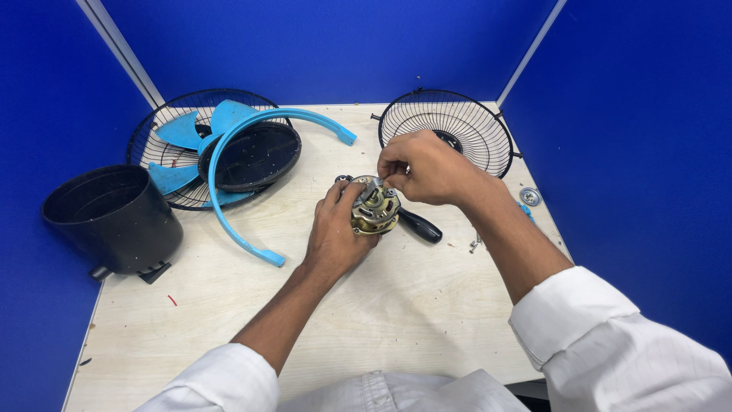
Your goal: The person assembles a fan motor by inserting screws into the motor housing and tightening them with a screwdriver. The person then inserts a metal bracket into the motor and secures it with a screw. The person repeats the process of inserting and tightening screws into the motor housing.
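A person in white sleeves leans over a pale wooden table [229,305] walled in by blue panels. Both forearms reach forward and meet near the table's middle. The left hand [333,233] lies palm down, fingers curled around the near side of a small brass-coloured fan motor [375,210], steadying it where it rests on the tabletop. The right hand [423,166] arches over the motor from above, wrist bent, with thumb and forefinger pressed together at the motor's top edge (whatever they pinch is too small to make out). A black handle [419,226] juts out from under the right hand toward the right; its working end is hidden behind the motor and fingers.

To the left sit a black cylindrical housing [114,217], a wire grille [152,141] holding blue fan blades [179,130], and a curved blue ring piece [229,221]. A second wire grille [457,122] stands behind the right hand, partly covered by it. Small screws [474,246] lie near the right forearm.
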